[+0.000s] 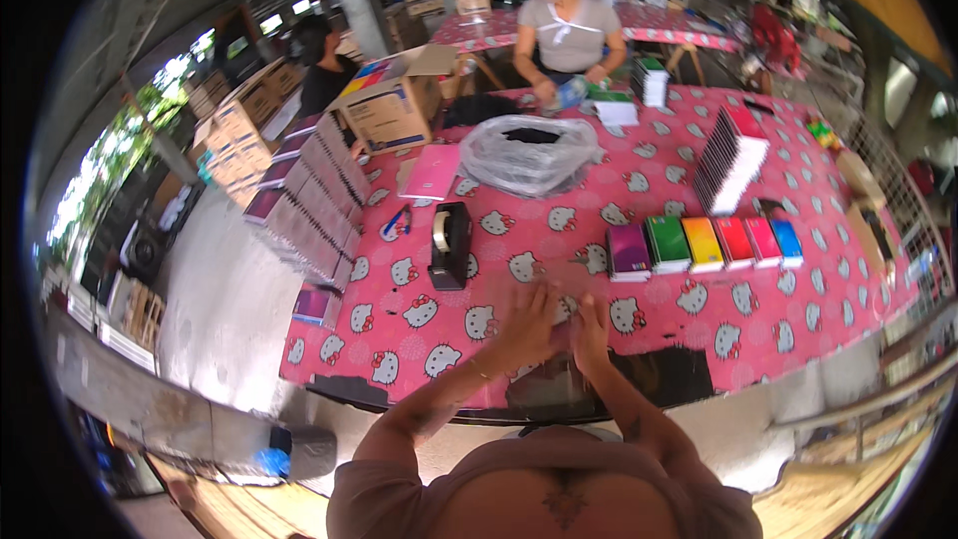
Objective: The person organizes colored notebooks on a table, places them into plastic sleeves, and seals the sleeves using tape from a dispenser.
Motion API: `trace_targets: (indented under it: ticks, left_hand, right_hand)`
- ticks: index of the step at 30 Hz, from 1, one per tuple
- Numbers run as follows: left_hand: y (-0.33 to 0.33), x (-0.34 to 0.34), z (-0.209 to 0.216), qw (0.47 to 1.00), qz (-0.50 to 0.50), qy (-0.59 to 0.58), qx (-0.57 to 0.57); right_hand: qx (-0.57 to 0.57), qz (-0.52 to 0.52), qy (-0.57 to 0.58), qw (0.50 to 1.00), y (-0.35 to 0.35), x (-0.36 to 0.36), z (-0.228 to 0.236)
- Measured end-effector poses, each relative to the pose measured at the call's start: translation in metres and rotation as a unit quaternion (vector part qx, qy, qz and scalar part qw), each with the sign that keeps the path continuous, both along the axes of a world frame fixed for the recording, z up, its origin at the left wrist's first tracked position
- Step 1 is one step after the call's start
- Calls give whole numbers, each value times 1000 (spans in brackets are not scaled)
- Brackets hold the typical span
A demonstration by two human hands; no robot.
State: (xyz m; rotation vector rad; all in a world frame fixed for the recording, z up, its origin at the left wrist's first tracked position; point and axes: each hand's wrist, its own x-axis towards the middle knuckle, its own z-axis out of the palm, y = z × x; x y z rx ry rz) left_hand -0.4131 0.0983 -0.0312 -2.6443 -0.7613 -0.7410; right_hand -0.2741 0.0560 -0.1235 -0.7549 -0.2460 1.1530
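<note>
Left hand [529, 325] lies open, seemingly smoothing film [572, 275]; right hand [591, 331] has unclear hold; next move needs even pressure.

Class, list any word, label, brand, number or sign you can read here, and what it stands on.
None is clear enough to quote.
Open box: dark print, too blurred.
Cartons: print, too small.
Notebook row: cover marks, too small.
Pink notebook: pale marks, too blurred.
</note>
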Motion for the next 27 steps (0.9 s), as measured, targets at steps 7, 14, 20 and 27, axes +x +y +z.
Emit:
trace_targets:
  ticks: [7, 14, 20, 27]
  left_hand:
    - [10, -2, -1, 945, 106, -16, -309]
    - [-22, -72, -96, 830, 27, -310, -464]
    - [-13, -41, -33, 867, -42, -354, -347]
    - [73, -80, -25, 869, 167, -439, -157]
  right_hand:
    - [-98, 451, 143, 875, -53, -29, -31]
    - [82, 210, -5, 974, -33, 0, 14]
    - [144, 253, -552, 781, -19, 40, 48]
    - [54, 149, -487, 859, -3, 61, 61]
